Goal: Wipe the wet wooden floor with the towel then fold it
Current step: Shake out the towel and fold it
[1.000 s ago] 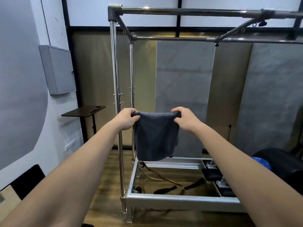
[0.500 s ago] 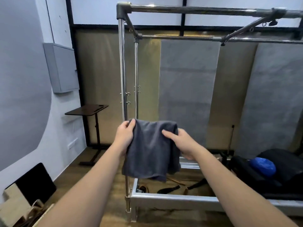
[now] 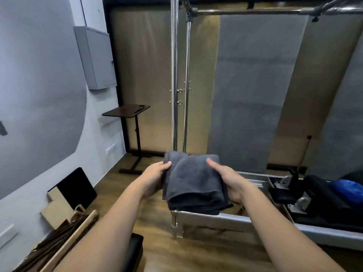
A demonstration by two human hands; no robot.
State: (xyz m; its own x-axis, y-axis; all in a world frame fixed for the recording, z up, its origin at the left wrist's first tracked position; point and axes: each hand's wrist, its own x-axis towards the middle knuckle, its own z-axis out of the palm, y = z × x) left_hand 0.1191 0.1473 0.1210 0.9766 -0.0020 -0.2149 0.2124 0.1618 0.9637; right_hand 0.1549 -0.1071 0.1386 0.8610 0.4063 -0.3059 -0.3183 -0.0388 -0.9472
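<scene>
Far to my left I see a grey wall cabinet [image 3: 96,57] mounted on the pale wall, and below it, leaning against the skirting, a black panel [image 3: 75,186] with pale boards and a heap of dark slats in front of it. Further in stands a small dark side table [image 3: 126,110] on a thin black post, its foot on the wooden floor [image 3: 115,185]. Coming towards the middle, my left hand [image 3: 154,180] is closed on the left edge of the towel [image 3: 193,180], thumb lying over the top of the cloth and the fingers tucked out of sight beneath it. The towel itself is dark grey, folded into a thick, roughly square bundle with a rounded fold along its near edge, and it is held up in the air between my two hands, in front of the upright chrome posts [image 3: 174,75] of the metal frame and above the frame's near corner. My right hand [image 3: 228,179] grips the right side of the bundle, thumb pointing forward across the top and the palm cupped along the edge; I cannot see its fingers under the cloth. Off to the right, the frame's low rail [image 3: 261,225] runs away, carrying black padded gear and something blue [image 3: 346,190].
</scene>
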